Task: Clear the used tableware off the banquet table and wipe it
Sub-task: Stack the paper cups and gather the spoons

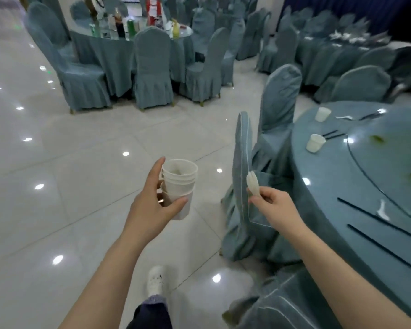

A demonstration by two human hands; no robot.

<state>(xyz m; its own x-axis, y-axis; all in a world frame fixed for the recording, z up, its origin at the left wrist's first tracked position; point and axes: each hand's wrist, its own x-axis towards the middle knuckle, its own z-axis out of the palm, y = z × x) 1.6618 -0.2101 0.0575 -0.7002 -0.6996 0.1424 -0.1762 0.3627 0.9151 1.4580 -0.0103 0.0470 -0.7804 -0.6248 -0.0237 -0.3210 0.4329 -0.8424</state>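
My left hand (152, 205) grips a stack of white paper cups (179, 184) over the tiled floor, left of the banquet table (323, 186). My right hand (271, 205) pinches white plastic spoons (253, 185) beside a covered chair. On the blue tablecloth stand two more white cups (315, 143) (322, 114). Black chopsticks (377, 219) and a white spoon (383, 210) lie near the table's front edge. More chopsticks (331, 134) lie by the nearer cup. Food scraps (376, 138) dot the glass turntable.
Covered chairs (278, 110) (242, 186) stand between me and the table. Another chair (278, 307) is at lower right. A second table (128, 51) with bottles stands far left behind an open stretch of glossy tile floor (57, 162). My shoe (155, 280) is below.
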